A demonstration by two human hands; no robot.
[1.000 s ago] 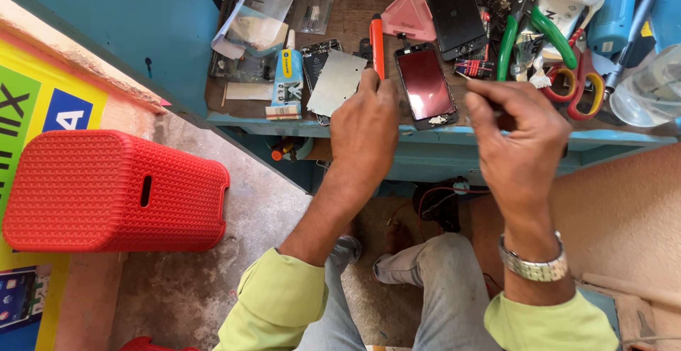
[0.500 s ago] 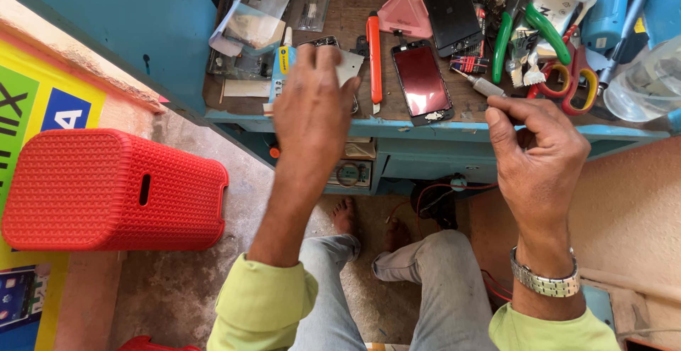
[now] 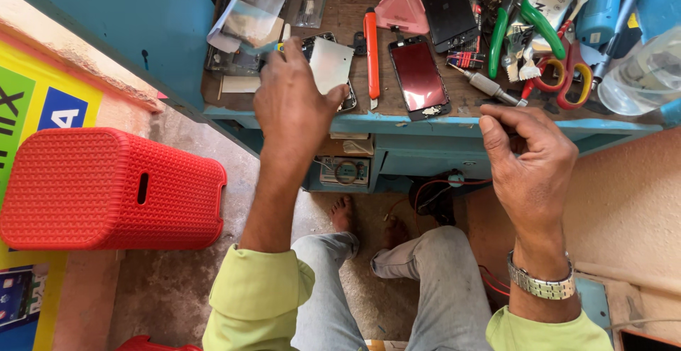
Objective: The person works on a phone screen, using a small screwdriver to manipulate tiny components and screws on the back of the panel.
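My left hand [image 3: 292,102] reaches over the front left of the blue workbench [image 3: 496,125]. It lies on a phone housing with a silver metal plate [image 3: 332,63]; its fingertips are hidden near a small yellow and blue item [image 3: 274,47]. Whether it grips anything I cannot tell. My right hand [image 3: 530,158] hovers just in front of the bench edge, fingers curled and thumb pressed to forefinger, with nothing visible in it. A phone screen panel with a dark red face [image 3: 418,76] lies between the hands, next to an orange utility knife [image 3: 371,47].
Behind are a pink triangular piece [image 3: 402,9], a black phone [image 3: 447,10], a metal screwdriver [image 3: 489,85], green-handled pliers [image 3: 528,24], red scissors [image 3: 560,74] and a clear container [image 3: 642,74]. Plastic bags [image 3: 252,7] lie far left. A red stool [image 3: 106,188] stands left on the floor.
My left hand has moved left from the red screen panel to the phone housing with the metal plate. My right hand has drawn back from the bench towards me.
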